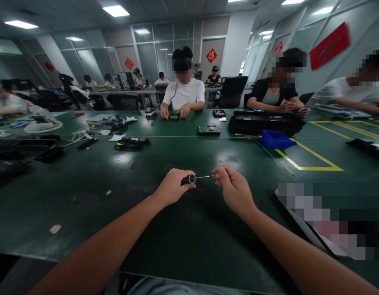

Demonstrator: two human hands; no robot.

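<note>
My left hand (173,185) is closed around a small dark cylindrical part (191,179) with a pale ring at its round end. That end faces to the right and toward me. In my right hand (234,186) is a thin screwdriver (204,177), gripped by its handle, which shows some red near the shaft. Its shaft points left, and the tip meets or nearly meets the round end of the part; exact contact is too small to tell. Both hands are raised a little above the green table (183,237).
A laptop-like item (300,221), partly blurred out, lies at the right. Farther off are a blue bin (275,139), a long black casing (266,123), a hard drive (209,130) and a black cable bundle (129,144). A person (183,92) works across the table.
</note>
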